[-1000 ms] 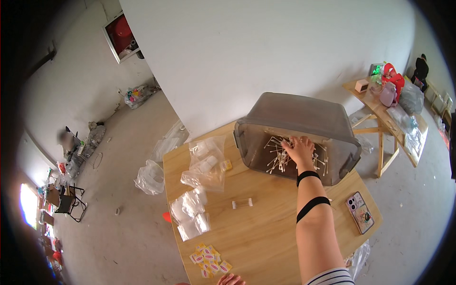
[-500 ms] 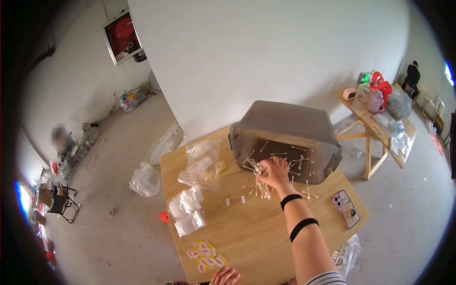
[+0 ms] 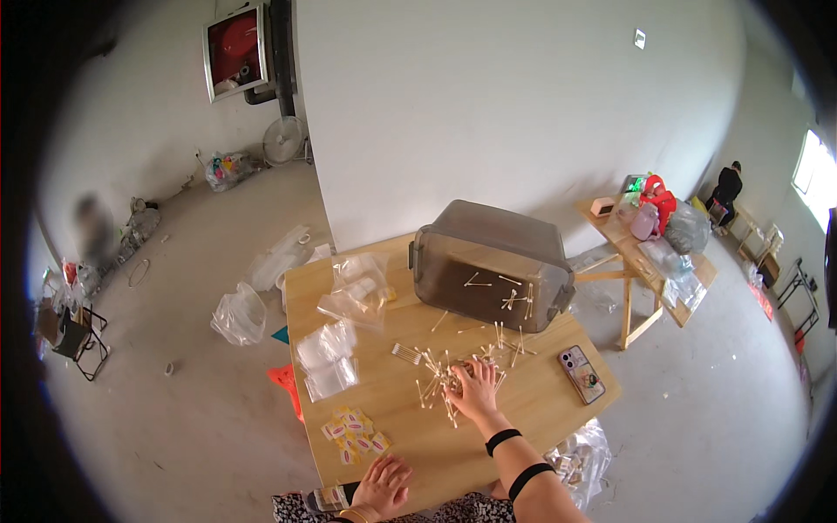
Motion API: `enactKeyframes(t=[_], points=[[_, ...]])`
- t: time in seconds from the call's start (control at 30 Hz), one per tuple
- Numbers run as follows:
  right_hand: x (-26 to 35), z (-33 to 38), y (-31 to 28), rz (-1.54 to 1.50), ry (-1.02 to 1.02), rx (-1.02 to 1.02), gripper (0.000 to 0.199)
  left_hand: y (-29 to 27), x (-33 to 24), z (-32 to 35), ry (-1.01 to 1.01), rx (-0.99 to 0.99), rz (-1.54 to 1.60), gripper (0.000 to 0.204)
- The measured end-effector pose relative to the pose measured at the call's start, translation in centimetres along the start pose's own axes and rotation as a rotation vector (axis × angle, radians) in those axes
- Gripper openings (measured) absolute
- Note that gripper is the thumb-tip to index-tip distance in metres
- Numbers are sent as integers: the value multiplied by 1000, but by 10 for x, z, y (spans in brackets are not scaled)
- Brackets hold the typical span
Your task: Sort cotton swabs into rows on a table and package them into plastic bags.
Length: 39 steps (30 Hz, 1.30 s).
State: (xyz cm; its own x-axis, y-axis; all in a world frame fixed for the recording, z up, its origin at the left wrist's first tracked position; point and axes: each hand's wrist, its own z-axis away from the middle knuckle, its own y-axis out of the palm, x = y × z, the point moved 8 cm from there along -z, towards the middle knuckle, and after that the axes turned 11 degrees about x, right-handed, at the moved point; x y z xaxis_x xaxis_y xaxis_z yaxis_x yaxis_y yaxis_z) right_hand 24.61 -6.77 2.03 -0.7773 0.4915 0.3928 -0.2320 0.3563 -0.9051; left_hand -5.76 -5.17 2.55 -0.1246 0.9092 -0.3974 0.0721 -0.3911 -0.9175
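Note:
My right hand [image 3: 475,390] is curled over a loose heap of cotton swabs [image 3: 433,376] on the wooden table [image 3: 532,410], gripping part of it. The swabs stick out in all directions around the fingers. Behind it a grey translucent plastic bin [image 3: 493,231] lies on its side, its opening facing me, with several swabs inside. Left of the heap sits a neat short row of swabs [image 3: 406,353]. My left hand [image 3: 384,485] rests at the near table edge, fingers extended and holding nothing. Small yellow-and-white paper labels [image 3: 353,433] are piled just beyond it.
Clear plastic bags [image 3: 327,359] lie along the table's left side. A phone [image 3: 581,375] in a patterned case is near the right edge. A second wooden table [image 3: 641,261] with bags stands to the right. Filled plastic bags [image 3: 582,458] are below the near right edge.
My right hand has come out of the bin mouth toward me, bringing swabs onto the table. My left hand has come further into view. The head view has shifted.

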Motion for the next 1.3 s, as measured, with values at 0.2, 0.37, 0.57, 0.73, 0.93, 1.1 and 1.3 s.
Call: enactKeyframes(t=[0.2,0.37,0.57,0.73,0.93,1.1,1.3], points=[[17,46,6,45,43,57,53,1,3,0,5,-6,-21,46],[28,68,-14,-21,96,149,61,4,5,5,4,-5,32,48],[9,100,-48,-113,209,107,49,2,5,8,-19,-3,20,48],[-1,133,-1,-207,350,355,43,0,1,5,17,-38,-38,46],[55,123,11,-237,140,167,39,-6,-3,4,36,-90,-39,48],[31,126,-8,-317,283,116,26,-7,-1,6,52,-120,-18,49],[19,132,-28,-140,160,47,29,-4,-1,6,43,-91,-23,49]])
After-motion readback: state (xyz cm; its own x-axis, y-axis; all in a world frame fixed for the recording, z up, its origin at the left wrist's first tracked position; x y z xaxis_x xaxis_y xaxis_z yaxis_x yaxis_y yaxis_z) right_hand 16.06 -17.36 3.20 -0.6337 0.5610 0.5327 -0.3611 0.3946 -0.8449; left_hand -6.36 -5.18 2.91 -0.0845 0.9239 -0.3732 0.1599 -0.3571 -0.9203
